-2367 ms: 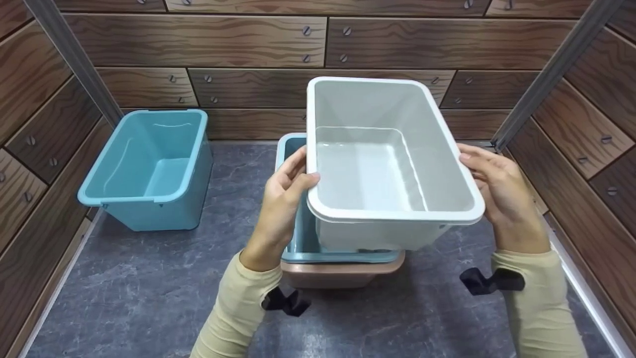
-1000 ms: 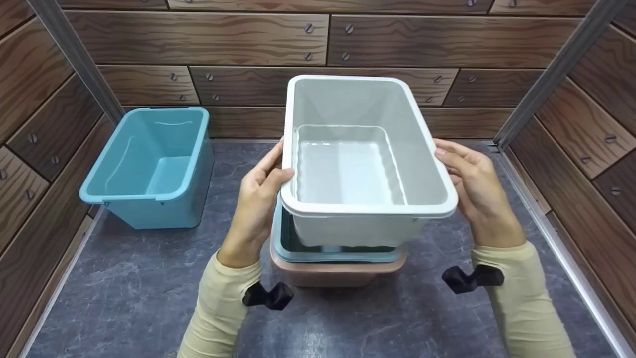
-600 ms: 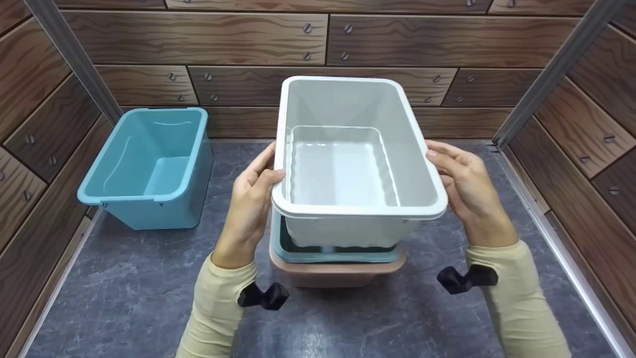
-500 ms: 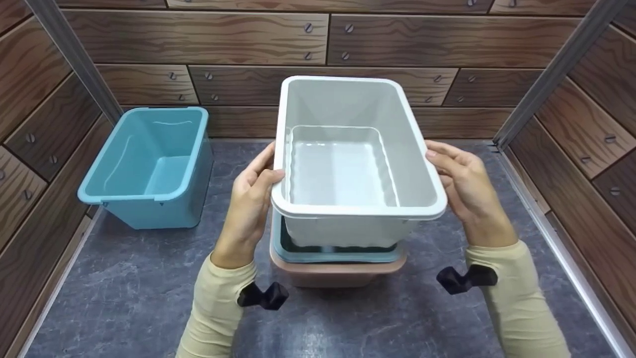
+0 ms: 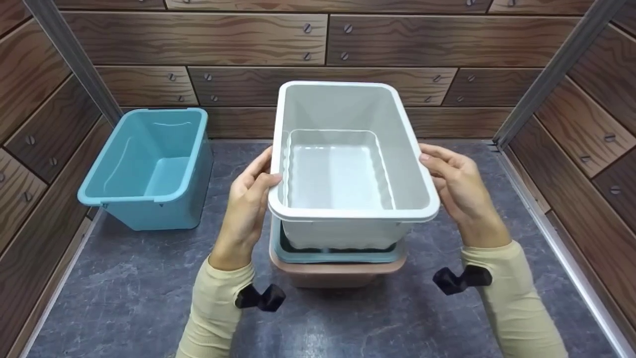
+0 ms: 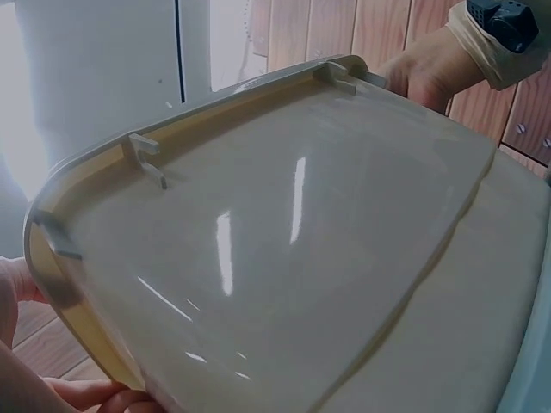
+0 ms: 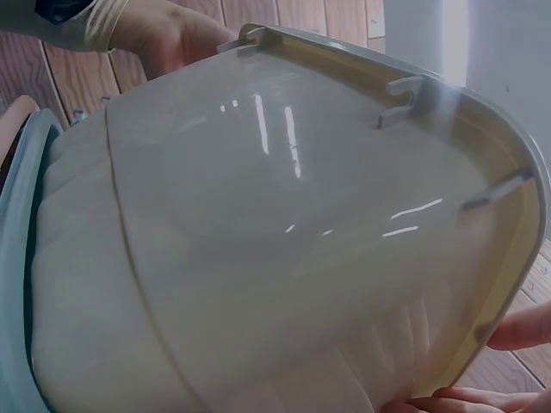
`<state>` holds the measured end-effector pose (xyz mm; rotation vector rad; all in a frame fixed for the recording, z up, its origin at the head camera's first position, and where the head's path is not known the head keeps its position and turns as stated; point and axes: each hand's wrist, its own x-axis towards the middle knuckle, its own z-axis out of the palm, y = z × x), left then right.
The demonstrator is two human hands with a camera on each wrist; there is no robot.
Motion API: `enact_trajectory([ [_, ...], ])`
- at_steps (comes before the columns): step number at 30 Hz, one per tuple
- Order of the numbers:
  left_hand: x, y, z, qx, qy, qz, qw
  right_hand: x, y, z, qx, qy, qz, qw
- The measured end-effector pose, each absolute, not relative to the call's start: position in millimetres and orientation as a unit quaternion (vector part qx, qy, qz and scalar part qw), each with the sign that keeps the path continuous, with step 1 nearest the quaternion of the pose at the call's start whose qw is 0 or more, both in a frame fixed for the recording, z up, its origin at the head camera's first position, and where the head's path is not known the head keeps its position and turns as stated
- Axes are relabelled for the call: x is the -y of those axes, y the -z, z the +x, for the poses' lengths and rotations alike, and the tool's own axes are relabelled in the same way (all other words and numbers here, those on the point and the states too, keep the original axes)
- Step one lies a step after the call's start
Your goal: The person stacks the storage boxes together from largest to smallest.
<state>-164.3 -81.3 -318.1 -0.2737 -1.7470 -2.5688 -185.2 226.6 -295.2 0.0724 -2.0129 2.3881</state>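
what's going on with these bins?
A person's left hand and right hand grip the rim of a white bin on opposite sides. Its base is at the mouth of a blue bin, which sits nested in a pink bin; how far the base reaches in is hard to tell. A separate turquoise bin stands off to the left on the dark surface, with nothing in it.

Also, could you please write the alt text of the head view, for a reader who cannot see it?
A person's left hand and right hand hold a white bin from both sides, over a blue bin nested in a pink bin. To the left, a turquoise bin stands apart on a dark floor.
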Motion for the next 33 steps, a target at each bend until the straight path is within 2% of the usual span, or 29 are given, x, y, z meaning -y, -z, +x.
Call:
enact_trajectory([
  [33, 86, 334, -167, 0.573, 0.817, -0.058, 0.01, -224, 307, -187, 0.652, -0.758, 0.025, -0.012],
])
